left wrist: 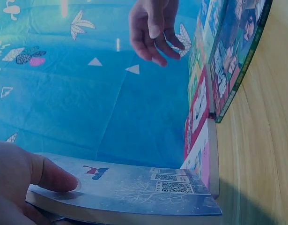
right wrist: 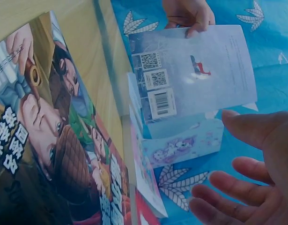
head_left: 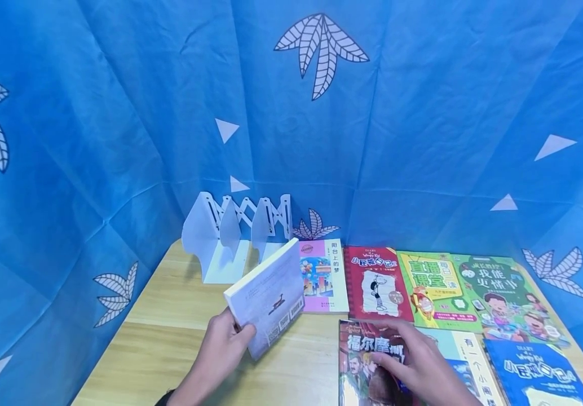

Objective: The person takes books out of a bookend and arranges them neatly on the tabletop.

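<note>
My left hand grips a pale blue-white paperback by its lower left edge, thumb on the back cover with its printed codes. The book is tilted above the table. In the left wrist view the thumb lies flat on this book. My right hand hovers over a dark comic-style book at the front, fingers spread and loosely bent. From the right wrist view that hand holds nothing and is apart from the dark book.
A white expandable bookend rack stands at the back left. Along the back lie a pink-and-yellow book, a red book and two green books. A blue book lies front right. Blue cloth hangs behind the wooden table.
</note>
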Demonstrator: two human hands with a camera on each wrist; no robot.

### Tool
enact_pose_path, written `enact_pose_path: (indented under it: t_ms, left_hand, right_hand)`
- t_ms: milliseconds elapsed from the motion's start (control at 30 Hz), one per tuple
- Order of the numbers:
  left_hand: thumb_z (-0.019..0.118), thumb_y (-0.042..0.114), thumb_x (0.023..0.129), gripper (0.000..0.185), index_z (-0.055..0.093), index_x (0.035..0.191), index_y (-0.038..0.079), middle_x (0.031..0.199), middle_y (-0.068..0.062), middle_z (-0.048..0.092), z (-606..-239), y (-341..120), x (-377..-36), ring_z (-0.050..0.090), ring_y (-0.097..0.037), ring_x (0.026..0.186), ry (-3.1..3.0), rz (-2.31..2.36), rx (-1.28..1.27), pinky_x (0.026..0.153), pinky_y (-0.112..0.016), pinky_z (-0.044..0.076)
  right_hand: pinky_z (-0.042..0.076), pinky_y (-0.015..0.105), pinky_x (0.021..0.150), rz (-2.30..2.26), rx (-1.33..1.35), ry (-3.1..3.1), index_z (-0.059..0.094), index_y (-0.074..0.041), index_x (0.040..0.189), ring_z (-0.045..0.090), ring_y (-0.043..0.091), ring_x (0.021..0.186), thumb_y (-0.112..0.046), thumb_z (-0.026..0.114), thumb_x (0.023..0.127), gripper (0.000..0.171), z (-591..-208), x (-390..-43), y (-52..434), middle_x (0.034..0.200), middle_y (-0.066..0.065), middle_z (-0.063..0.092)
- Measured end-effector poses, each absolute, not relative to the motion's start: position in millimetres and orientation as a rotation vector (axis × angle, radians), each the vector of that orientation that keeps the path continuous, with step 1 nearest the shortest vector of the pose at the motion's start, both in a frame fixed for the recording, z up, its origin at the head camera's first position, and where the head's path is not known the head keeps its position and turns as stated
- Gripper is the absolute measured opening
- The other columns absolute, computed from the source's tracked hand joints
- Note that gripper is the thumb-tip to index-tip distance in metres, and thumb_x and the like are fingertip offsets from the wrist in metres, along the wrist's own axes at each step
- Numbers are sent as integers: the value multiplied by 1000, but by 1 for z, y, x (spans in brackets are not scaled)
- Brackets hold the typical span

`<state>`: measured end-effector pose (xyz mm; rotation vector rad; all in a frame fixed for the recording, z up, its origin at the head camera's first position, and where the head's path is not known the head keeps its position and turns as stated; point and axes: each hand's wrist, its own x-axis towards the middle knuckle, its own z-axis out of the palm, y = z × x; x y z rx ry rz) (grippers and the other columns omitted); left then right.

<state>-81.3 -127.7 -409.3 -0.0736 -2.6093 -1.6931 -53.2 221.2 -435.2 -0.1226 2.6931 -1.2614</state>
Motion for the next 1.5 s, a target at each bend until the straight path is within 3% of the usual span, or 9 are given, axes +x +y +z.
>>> enact_pose_path:
  t_ms: [300, 467, 767, 1033, 1200, 1333, 1500]
  left_hand:
    - [60, -10, 86, 48, 66, 133, 0, 125, -21, 74, -406, -124, -74, 76, -34, 109, -2592, -1835, -111, 86, -37, 67]
    - [59, -9, 87, 46, 65, 133, -2, 125, -23, 73, -403, -122, -70, 76, -36, 109, -2590, -1879, -197, 88, -34, 67]
    - [59, -5, 90, 43, 65, 132, -5, 126, -22, 74, -397, -122, -62, 75, -22, 110, -2632, -1913, -456, 86, -20, 61]
    - [59, -4, 93, 43, 65, 135, 1, 127, -18, 74, -396, -122, -57, 74, -15, 111, -2642, -1892, -636, 87, -19, 60]
    - [57, -5, 92, 44, 67, 134, 2, 126, -19, 74, -396, -121, -57, 72, -11, 111, -2661, -1908, -705, 85, -19, 60]
    - [56, -7, 90, 45, 67, 132, 1, 125, -21, 74, -395, -120, -57, 71, -9, 110, -2668, -1912, -777, 83, -19, 61]
    - [55, -8, 90, 45, 66, 134, 0, 126, -22, 74, -395, -119, -57, 70, -11, 113, -2672, -1919, -851, 86, -18, 61]
  right_hand:
    - [64, 42, 97, -1219, -115, 2718, 55, -32, 141, 66, 21, 124, -58, 76, 86, 64, -429, -54, 211, 136, -3, 67]
    - [61, 53, 100, -1227, -157, 2725, 51, -34, 144, 63, 23, 126, -57, 78, 86, 69, -424, -55, 204, 137, -2, 66]
    - [63, 36, 98, -1344, -363, 2782, 50, -36, 142, 65, 10, 119, -50, 80, 87, 65, -420, -56, 188, 135, -15, 64]
    - [55, 53, 111, -1354, -312, 2721, 45, -41, 147, 60, 18, 135, -57, 79, 85, 73, -414, -56, 178, 145, -13, 61]
    - [48, 63, 116, -1333, -280, 2716, 44, -35, 151, 54, 26, 143, -59, 78, 84, 79, -414, -55, 173, 151, -7, 59]
    - [51, 59, 114, -1346, -253, 2659, 45, -31, 153, 56, 27, 141, -57, 75, 89, 76, -413, -57, 171, 150, -3, 59]
    - [58, 53, 107, -1400, -264, 2558, 41, -37, 155, 57, 25, 139, -57, 69, 94, 70, -413, -60, 169, 151, -7, 57]
